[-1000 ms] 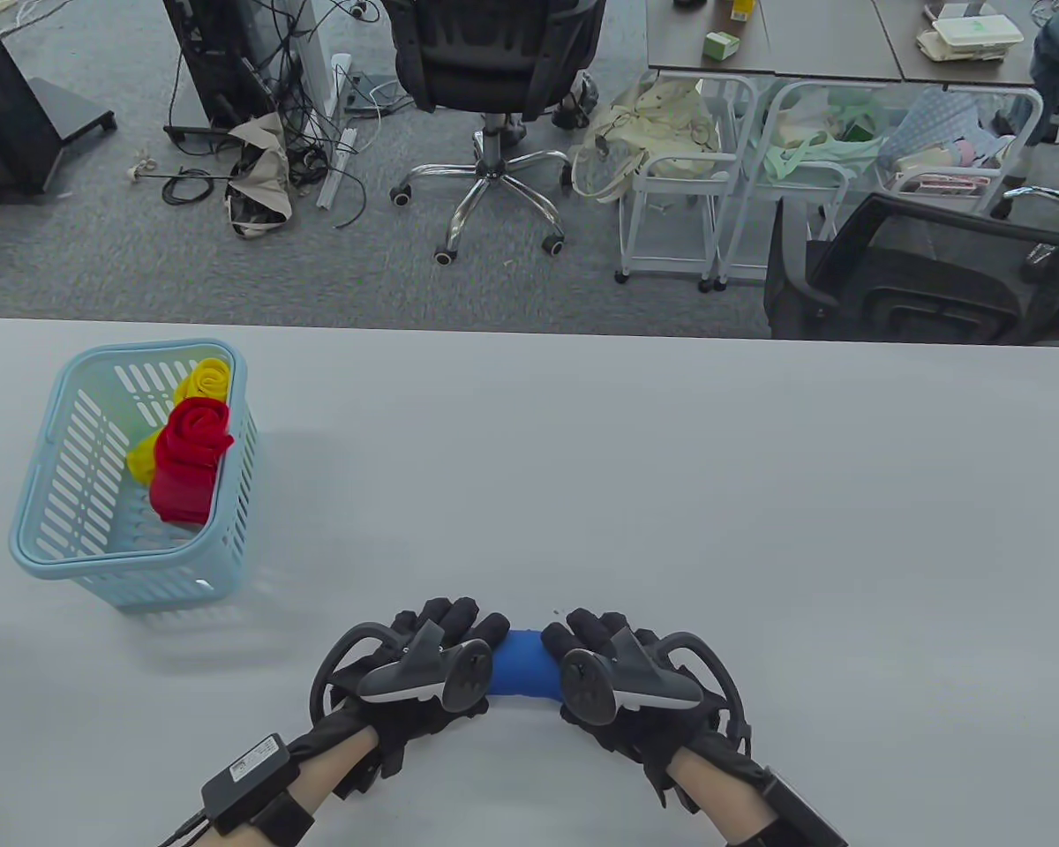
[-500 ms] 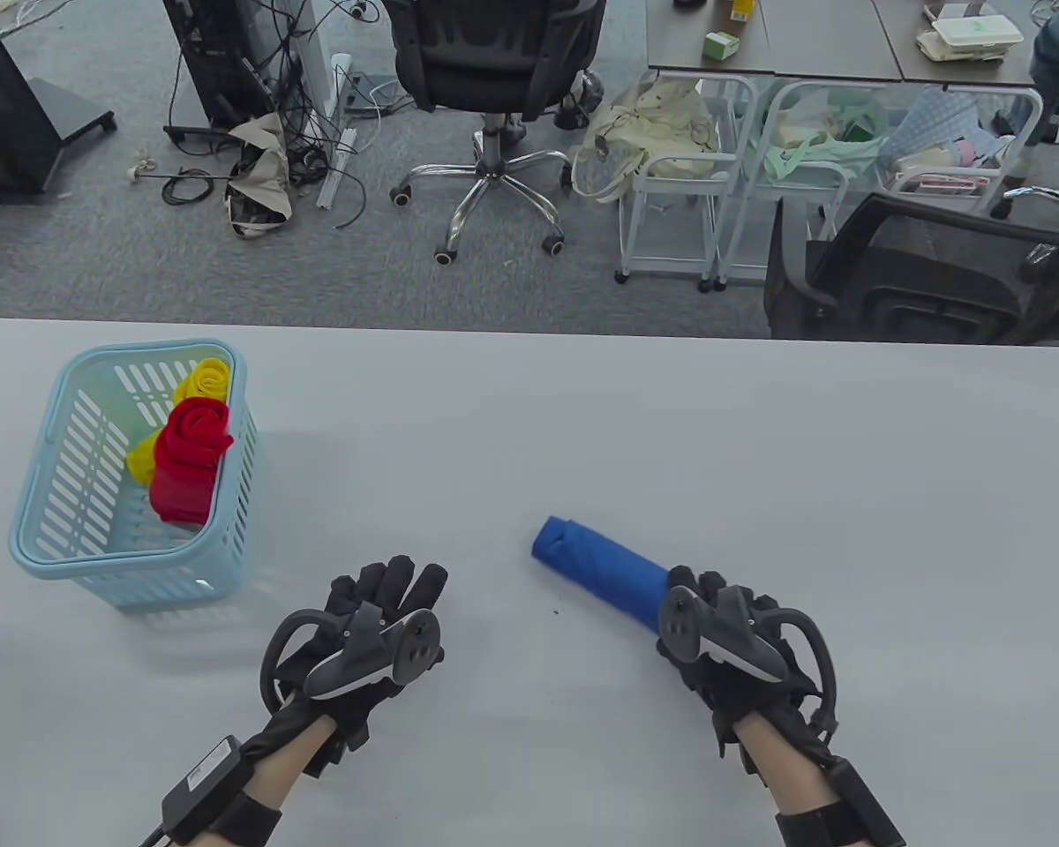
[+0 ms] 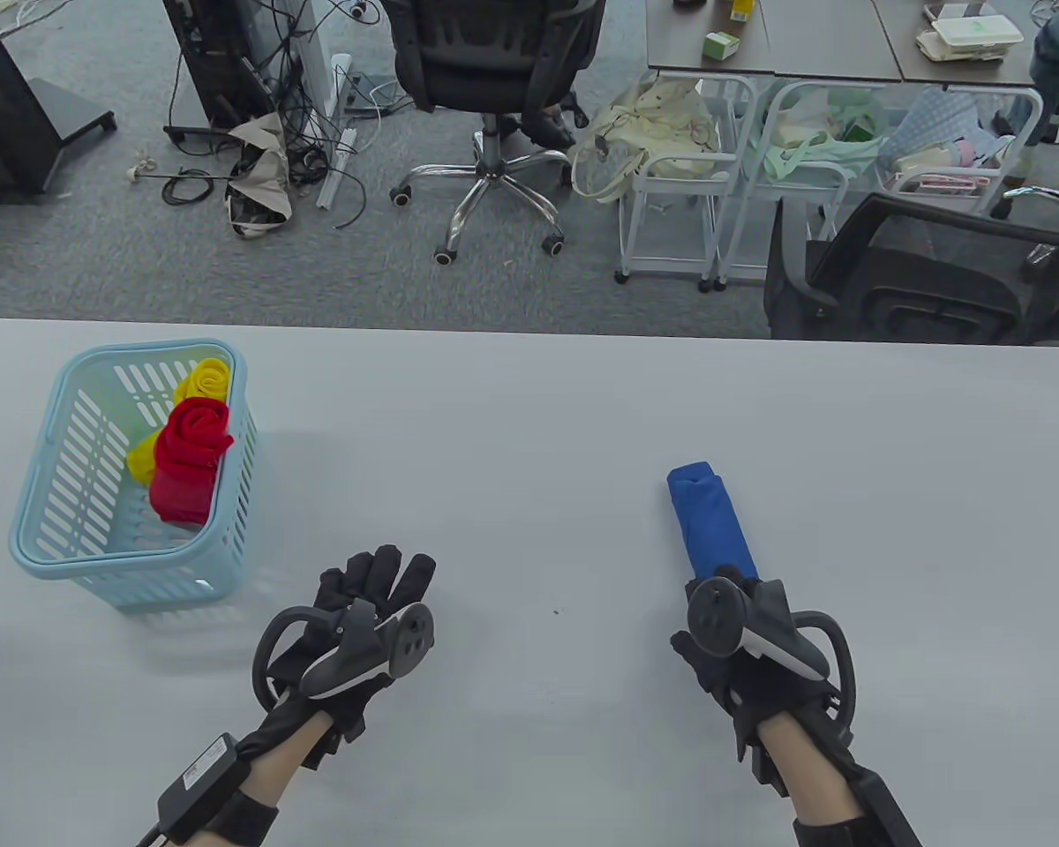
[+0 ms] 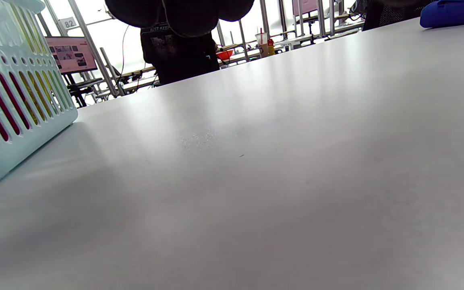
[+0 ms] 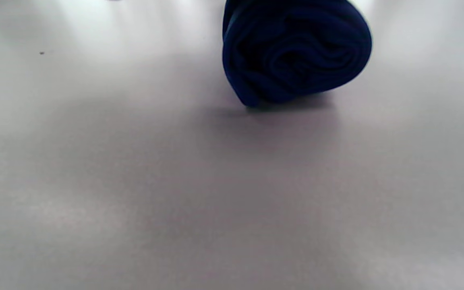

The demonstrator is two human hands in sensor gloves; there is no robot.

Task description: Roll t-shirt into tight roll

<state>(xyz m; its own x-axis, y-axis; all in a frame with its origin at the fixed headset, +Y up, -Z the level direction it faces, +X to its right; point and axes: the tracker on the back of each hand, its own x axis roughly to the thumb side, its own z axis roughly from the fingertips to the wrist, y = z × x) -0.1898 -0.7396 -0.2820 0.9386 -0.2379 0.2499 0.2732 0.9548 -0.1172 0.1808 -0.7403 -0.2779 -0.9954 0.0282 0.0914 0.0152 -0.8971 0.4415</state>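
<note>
On the surface (image 3: 529, 423), the right hand (image 3: 746, 640) apparently gripped the rolled blue shirt (image 3: 710, 522); the left hand (image 3: 353, 631) lay relaxed; the basket (image 3: 31, 551) probably came next.

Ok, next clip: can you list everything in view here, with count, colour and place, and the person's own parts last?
Rolled t-shirt: one, blue, on the table right of centre, near end under the right hand.
Basket: one, light blue plastic, slotted walls, table's left side.
Rolled garments in the basket: one red, one yellow behind it.
Table: one, pale grey.
Office chairs: two, black, one beyond the table's far edge, one at right.
Trolleys: white metal, holding bags and cloth, beyond the table.
Cables: black tangle, on the floor at far left.
Left hand: black glove, grey tracker, fingers straight, holding nothing.
Right hand: black glove, grey tracker, gripping the blue roll's near end.
</note>
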